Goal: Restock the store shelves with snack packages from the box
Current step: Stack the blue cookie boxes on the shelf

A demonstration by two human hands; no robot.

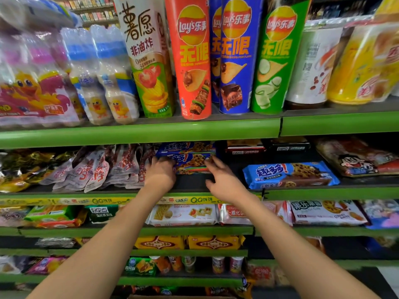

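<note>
Item: stacked blue plastic cookie packs [190,160], centre frame, green metal shelf [138,131]. Left hand [160,172] touching, grip loose; right hand [222,180] open beside. Risk: stack sliding forward.

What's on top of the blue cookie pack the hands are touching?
Another blue cookie pack lies on the lower pack at both hands. The shelf edge hides anything higher.

Green tiered shelving [138,131], bright lit.
</note>
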